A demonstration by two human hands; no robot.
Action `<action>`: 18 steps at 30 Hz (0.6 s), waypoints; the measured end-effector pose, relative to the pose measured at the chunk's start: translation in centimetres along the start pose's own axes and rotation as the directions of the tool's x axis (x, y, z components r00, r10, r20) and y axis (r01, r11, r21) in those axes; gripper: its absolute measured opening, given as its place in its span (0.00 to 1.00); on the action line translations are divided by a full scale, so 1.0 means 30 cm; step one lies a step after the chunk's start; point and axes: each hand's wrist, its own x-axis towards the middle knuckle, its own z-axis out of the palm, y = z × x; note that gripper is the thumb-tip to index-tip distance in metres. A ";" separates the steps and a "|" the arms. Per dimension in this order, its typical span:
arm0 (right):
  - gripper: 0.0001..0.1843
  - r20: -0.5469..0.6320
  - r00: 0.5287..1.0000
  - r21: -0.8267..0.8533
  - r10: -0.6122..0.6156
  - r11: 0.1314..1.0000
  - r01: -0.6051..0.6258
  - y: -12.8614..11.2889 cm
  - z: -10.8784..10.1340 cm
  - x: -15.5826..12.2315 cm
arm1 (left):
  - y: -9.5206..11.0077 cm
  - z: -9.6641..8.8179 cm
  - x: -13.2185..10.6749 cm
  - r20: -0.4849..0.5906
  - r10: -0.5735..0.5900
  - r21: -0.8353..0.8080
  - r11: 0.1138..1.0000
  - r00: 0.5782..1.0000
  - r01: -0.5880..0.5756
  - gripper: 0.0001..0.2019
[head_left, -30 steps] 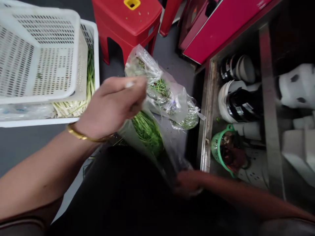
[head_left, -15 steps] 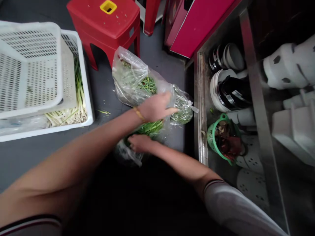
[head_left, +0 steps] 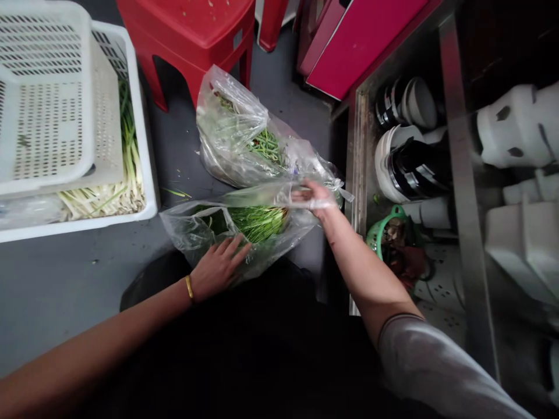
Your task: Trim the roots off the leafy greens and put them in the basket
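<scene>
A clear plastic bag holding a bunch of thin green stalks lies on its side by my knees. My left hand, with a yellow band on the wrist, rests on the near side of this bag, fingers spread. At the bag's right end is my right hand, its fingers apart and pointing left, partly veiled by clear film. Whether it is inside the film or behind it, I cannot tell. Just beyond lies a second clear bag with green vegetables inside.
On the left, a white basket sits in a larger white crate with spring onions. A red stool stands behind the bags. Along the right runs a metal shelf with bowls and a green basket.
My left hand has drawn back toward me from the far bag onto the near bag. My right hand has moved right and away, to the bag's other end. The near bag now lies spread out.
</scene>
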 end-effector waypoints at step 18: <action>0.14 0.562 0.822 -0.555 -0.095 0.694 0.460 -0.003 0.281 -0.278 | 0.175 0.054 -0.048 0.549 0.134 -0.082 0.991 0.825 -0.106 0.14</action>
